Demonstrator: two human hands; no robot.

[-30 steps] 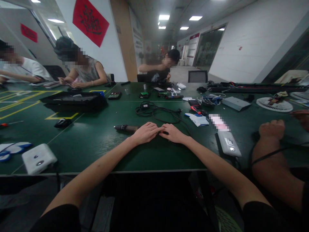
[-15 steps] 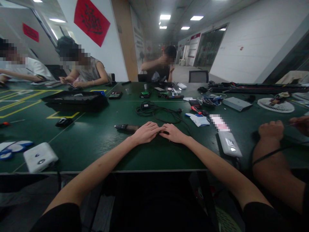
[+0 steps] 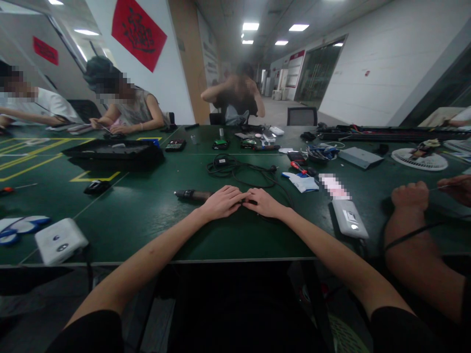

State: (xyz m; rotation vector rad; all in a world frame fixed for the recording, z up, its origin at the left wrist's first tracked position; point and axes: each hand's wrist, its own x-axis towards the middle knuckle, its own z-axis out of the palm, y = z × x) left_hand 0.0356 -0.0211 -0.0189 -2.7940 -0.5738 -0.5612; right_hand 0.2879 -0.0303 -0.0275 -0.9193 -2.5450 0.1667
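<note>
A dark, slim electric screwdriver [image 3: 192, 195] lies across the green table, its tip pointing left. My left hand [image 3: 223, 202] is draped over its body, the fingers together and covering most of the handle. Close against it, my right hand [image 3: 265, 202] has its fingers curled at the tool's rear end, near the cord. The fingertips of both hands meet there, so the grip is partly hidden. Just beyond my hands a black power cable [image 3: 241, 171] with a small adapter [image 3: 222, 161] is loosely coiled.
Left are a white box-shaped device [image 3: 62, 240], a black tray [image 3: 116, 152] and a small black part [image 3: 96, 187]. Right are a white power bank-like device [image 3: 349, 218], a red-handled screwdriver [image 3: 299, 167] and a co-worker's hand [image 3: 410, 196]. Other people sit across the table.
My hands and the electric screwdriver stay almost still. The person across the table has raised both hands toward their head.
</note>
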